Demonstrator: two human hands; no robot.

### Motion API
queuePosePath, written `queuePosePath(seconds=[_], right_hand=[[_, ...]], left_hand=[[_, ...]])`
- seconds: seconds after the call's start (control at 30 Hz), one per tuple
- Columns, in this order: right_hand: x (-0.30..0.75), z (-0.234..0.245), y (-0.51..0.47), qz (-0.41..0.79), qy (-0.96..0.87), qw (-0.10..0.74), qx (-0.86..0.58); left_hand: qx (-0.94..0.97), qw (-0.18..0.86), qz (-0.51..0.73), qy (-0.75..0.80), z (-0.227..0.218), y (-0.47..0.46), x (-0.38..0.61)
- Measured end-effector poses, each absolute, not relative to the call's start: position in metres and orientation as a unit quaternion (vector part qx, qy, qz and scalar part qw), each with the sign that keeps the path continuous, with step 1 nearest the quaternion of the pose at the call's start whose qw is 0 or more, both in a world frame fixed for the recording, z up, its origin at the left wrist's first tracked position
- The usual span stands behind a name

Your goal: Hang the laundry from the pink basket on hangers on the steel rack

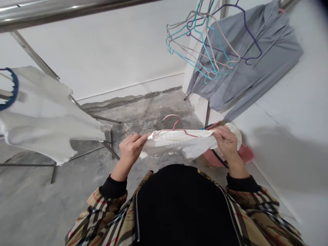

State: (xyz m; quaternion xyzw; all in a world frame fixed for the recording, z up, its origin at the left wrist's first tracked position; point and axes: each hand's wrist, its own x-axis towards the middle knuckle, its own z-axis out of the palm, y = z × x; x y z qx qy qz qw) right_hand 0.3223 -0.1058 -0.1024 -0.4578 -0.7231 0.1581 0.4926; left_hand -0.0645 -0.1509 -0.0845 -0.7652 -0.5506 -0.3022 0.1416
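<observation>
A white garment is stretched between my two hands in front of my body. Inside its top edge sits a pink clothes hanger, its hook standing up and pointing left. My left hand pinches the garment's left upper corner between thumb and fingers. At the other end, my right hand is closed on the right upper corner. The lower part of the cloth hangs down in loose folds. Its exact kind cannot be made out.
Several wire hangers hang at the upper right beside a grey garment. White cloth hangs at left on a metal rack. A metal rail crosses the top. A pink container stands on the floor behind my right hand.
</observation>
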Motion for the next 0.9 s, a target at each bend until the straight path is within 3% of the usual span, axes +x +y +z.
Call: queuePosePath(seconds=[0.3, 0.5, 0.6, 0.73, 0.8, 0.9], right_hand=[[0.327, -0.101, -0.106, 0.330, -0.770, 0.319, -0.444], [0.285, -0.102, -0.115, 0.348, -0.739, 0.407, -0.408], [0.244, -0.100, -0.123, 0.314, -0.744, 0.443, -0.389], [0.194, -0.103, -0.136, 0.250, -0.788, 0.451, -0.335], [0.177, -0.106, -0.142, 0.223, -0.803, 0.455, -0.316], [0.162, -0.108, -0.145, 0.216, -0.816, 0.453, -0.287]], left_hand=[[-0.700, 0.075, -0.386, -0.596, -0.089, -0.142, -0.087], [-0.601, 0.051, -0.459, -0.652, -0.090, -0.131, -0.077], [-0.512, -0.092, -0.564, -0.641, -0.098, -0.136, -0.040], [-0.375, -0.422, -0.614, -0.551, -0.098, -0.151, 0.016], [-0.339, -0.488, -0.621, -0.511, -0.093, -0.156, 0.031], [-0.342, -0.482, -0.641, -0.491, -0.083, -0.156, 0.029]])
